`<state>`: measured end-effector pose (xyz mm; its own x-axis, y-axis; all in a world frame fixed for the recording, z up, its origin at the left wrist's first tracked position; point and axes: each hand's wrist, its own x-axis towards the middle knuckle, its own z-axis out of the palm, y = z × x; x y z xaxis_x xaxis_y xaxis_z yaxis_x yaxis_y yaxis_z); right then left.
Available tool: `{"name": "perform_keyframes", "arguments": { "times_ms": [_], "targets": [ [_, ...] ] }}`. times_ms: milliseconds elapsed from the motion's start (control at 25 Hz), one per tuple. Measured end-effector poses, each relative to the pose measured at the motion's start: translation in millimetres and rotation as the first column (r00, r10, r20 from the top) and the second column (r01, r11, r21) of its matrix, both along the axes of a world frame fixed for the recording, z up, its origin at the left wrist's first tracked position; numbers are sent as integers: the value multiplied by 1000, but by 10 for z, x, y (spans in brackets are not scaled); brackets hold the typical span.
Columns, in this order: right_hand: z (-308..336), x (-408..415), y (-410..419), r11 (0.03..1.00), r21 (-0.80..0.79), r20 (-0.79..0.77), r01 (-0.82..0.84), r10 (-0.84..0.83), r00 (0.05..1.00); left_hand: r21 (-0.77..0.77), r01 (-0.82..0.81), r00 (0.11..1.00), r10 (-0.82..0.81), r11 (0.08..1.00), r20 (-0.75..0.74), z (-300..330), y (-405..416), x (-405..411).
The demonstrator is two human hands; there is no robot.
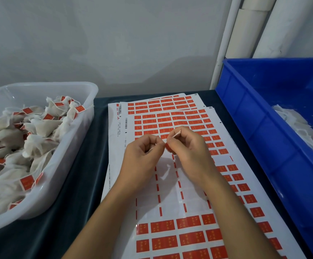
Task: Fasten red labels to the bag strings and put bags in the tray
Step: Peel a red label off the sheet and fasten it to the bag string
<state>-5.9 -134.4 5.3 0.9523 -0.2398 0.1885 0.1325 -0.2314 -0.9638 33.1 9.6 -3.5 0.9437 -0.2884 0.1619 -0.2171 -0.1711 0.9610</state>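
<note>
Label sheets point(170, 230) at the desk's near edge; above them, left hand point(142, 152) and right hand point(186, 144) pinch a red label point(167, 146) over a thin string point(176, 135). Flimsy, adhesive: grip by its edges. Labelled bags point(39, 128) fill the left-edge tray point(88, 94).

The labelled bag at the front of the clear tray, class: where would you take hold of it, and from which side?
Take the red label flat between finger and thumb, coming from above on the tray's open side. The label lies on top of the bag pile, stiff and exposed, while the soft bags beneath overlap one another.
</note>
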Motion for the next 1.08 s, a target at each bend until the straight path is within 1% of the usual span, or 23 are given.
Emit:
{"name": "perform_keyframes", "arguments": {
  "times_ms": [120,240,360,520,640,800,920,1080],
  "targets": [
    [-6,-1,7,998,-64,-13,-6,5,1000,17,3,1000,-3,1000,9,12,-8,-10],
    [-10,-3,27,994,-105,-6,4,-5,1000,-12,-1,1000,1,1000,-14,14,-7,-15],
    [-7,1,22,994,-96,0,43,-43,999,-45,-6,998,3,999,-60,14,-14,-15],
    [3,11,3,999,-33,-6,24,-24,1000,-30,-20,999,19,999,-45,6,-21,-12],
    [2,2,17,996,-88,-9,-13,12,1000,-31,-24,999,23,999,-39,-16,-18,-2],
    [-3,7,20,987,-160,-22,11,-15,1000,-64,2,999,-4,998,-43,-26,-2,2],
    [0,19,11,985,-171,-27,35,-40,999,-61,-8,999,6,998,-32,-40,-1,11],
    [5,19,10,986,-164,-29,34,-40,999,-48,-74,996,71,996,-44,-52,-13,22]
  ]
}}
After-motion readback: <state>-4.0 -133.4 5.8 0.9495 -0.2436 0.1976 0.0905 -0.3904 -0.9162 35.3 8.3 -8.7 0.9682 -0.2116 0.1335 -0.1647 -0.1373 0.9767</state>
